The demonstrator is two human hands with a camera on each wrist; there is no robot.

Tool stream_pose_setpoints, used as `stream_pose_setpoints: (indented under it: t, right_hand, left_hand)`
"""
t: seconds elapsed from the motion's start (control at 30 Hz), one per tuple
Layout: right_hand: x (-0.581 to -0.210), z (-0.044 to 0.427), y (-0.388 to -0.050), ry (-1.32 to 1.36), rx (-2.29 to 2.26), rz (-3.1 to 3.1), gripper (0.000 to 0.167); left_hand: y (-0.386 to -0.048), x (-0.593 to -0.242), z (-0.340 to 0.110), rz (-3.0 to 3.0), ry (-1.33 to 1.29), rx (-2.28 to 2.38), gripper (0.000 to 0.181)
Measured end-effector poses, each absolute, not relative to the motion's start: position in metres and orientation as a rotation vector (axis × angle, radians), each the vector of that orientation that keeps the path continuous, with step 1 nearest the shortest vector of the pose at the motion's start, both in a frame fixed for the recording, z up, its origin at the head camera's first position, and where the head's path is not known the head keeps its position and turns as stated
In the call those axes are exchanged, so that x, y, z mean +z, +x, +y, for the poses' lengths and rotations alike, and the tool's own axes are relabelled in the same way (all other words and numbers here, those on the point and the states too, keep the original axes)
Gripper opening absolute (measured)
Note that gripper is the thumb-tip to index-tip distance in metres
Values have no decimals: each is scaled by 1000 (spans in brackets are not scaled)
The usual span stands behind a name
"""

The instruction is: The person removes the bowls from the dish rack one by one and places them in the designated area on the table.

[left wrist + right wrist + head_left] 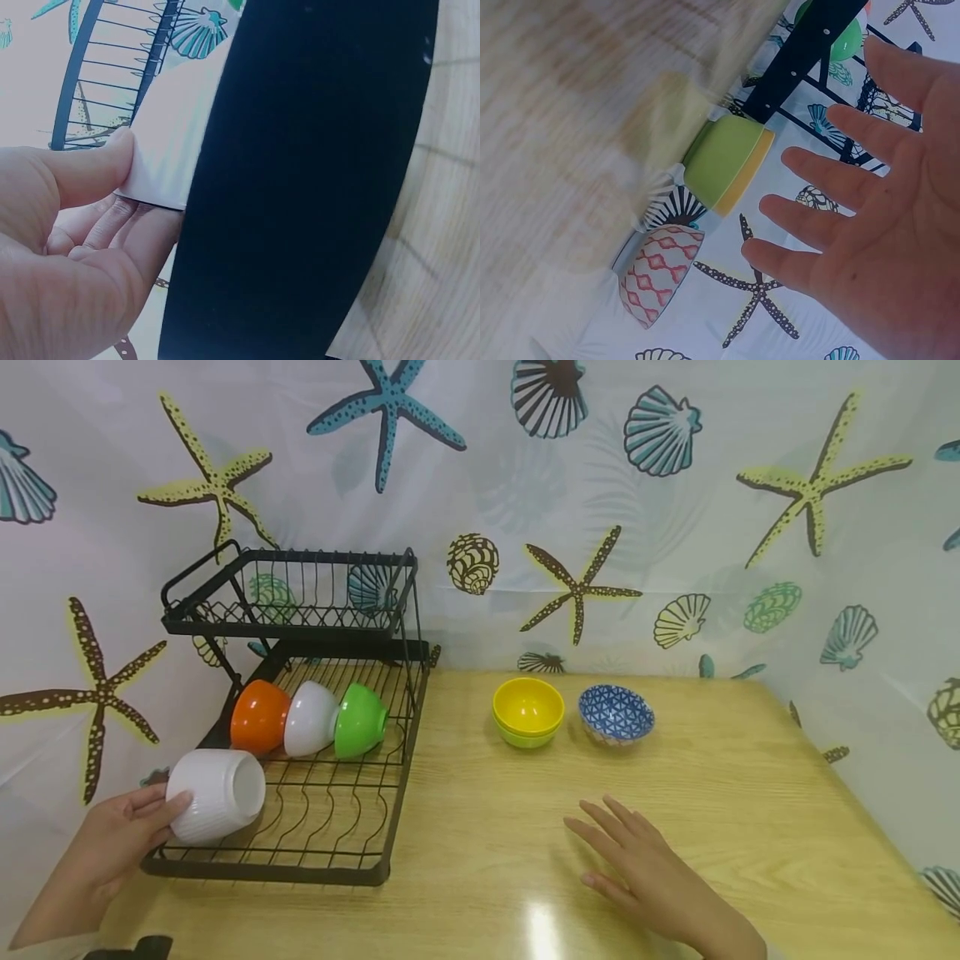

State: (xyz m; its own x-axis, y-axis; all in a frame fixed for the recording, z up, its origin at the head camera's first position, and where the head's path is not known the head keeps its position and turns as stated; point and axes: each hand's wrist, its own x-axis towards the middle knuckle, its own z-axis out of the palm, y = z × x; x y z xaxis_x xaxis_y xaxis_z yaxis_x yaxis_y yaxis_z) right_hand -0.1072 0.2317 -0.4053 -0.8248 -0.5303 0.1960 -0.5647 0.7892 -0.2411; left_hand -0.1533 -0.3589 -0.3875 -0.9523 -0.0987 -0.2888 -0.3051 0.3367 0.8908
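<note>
My left hand (123,843) pinches the rim of a white ribbed cup (206,797), thumb on one side and fingers on the other, at the rack's front left corner. The cup lies on its side with its base facing right. In the left wrist view the thumb (97,169) presses the white cup (169,135), and the rack's dark edge (300,180) hides part of it. My right hand (652,877) hovers over the table with fingers spread, holding nothing; the right wrist view shows its palm (900,217) beside the stacked green and yellow bowls (724,161).
On the black two-tier rack (378,872), an orange bowl (258,717), a white bowl (309,720) and a green bowl (360,722) stand tilted in a row. Yellow bowl (528,706) on a green one, and a blue patterned bowl (616,714), sit near the back curtain.
</note>
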Motion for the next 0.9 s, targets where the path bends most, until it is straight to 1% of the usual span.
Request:
stream_pose_setpoints:
  t: [0.23, 0.4, 0.5, 0.57, 0.63, 0.67, 0.73, 0.77, 0.9]
  right_hand:
    - [-405, 232, -107, 872, 461, -2876, 58]
    - [-405, 233, -106, 877, 449, -2866, 58]
    - [-405, 233, -106, 883, 445, -2857, 57]
    - [-405, 233, -106, 887, 442, -2854, 57]
    - [-405, 233, -106, 894, 445, -2852, 57]
    - [-404, 233, -106, 898, 444, -2851, 57]
    - [-405, 233, -106, 904, 445, -2850, 57]
    - [-405, 232, -106, 906, 445, -2849, 57]
    - [-406, 232, -106, 905, 452, -2853, 58]
  left_hand:
    - [-152, -387, -357, 2409, -362, 1696, 81]
    - [-150, -390, -354, 2411, -351, 1796, 81]
    - [-148, -391, -353, 2402, -347, 1879, 75]
    - [-147, -390, -352, 2369, -340, 1961, 54]
    - [-145, -389, -350, 2336, -319, 2022, 38]
    - [-144, -388, -349, 2312, -312, 2054, 26]
    - [-143, -385, -347, 2285, -301, 2085, 10]
    - [-142, -383, -345, 2297, -299, 2072, 17]
    - [-139, -377, -338, 2351, -287, 2011, 55]
